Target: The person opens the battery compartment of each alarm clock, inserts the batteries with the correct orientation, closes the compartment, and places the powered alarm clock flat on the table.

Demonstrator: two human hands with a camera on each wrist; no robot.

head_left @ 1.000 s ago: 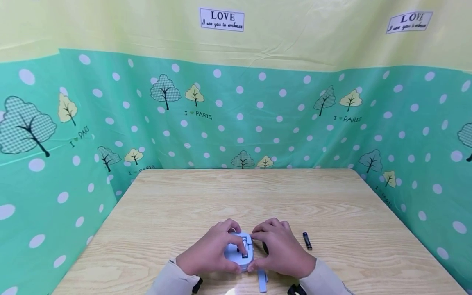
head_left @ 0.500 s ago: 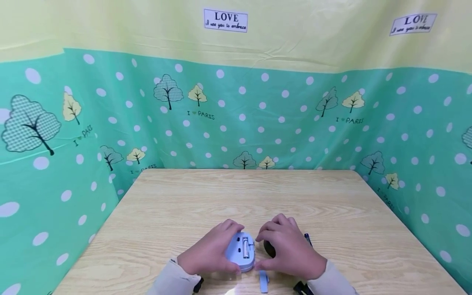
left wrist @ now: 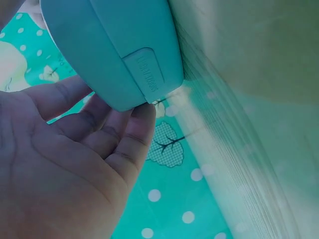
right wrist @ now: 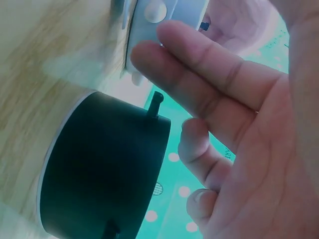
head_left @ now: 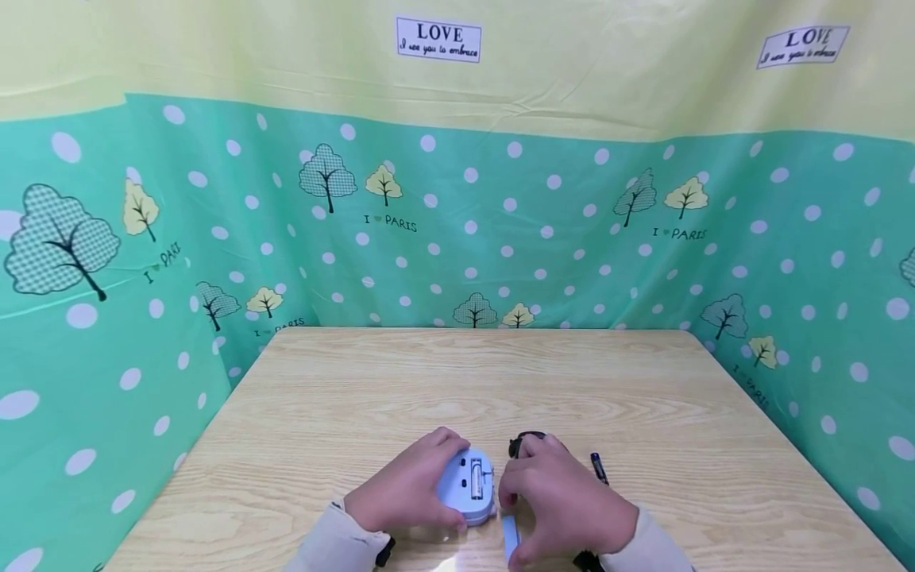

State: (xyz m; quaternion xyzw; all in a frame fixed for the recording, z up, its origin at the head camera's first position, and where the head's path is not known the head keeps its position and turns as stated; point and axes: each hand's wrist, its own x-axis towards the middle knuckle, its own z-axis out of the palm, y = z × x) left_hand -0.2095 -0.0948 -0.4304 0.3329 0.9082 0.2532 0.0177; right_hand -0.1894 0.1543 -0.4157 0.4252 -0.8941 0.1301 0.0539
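Note:
A light blue alarm clock [head_left: 457, 496] lies face down, its battery compartment uncovered and a battery [head_left: 476, 481] seated inside. My left hand [head_left: 407, 488] holds the clock by its left side, thumb at the near edge and fingers at the far edge. In the left wrist view, fingertips touch the clock's case [left wrist: 114, 45] below its snooze/light button [left wrist: 148, 72]. My right hand [head_left: 565, 500] is over the light blue battery cover [head_left: 510, 534], thumb at its near end. The right wrist view shows the right index and middle fingers [right wrist: 199, 74] extended near the clock.
Behind the right hand stands a round black object [head_left: 525, 441] with small pegs. A dark loose battery [head_left: 599, 467] lies to the right of that hand, partly covered by it. The wooden table [head_left: 472, 381] reaches back to a green dotted curtain [head_left: 500, 238].
The left index finger has lifted off the battery in the clock and moved to the case's far edge. My right hand has left the clock's right side and come nearer, over the battery cover.

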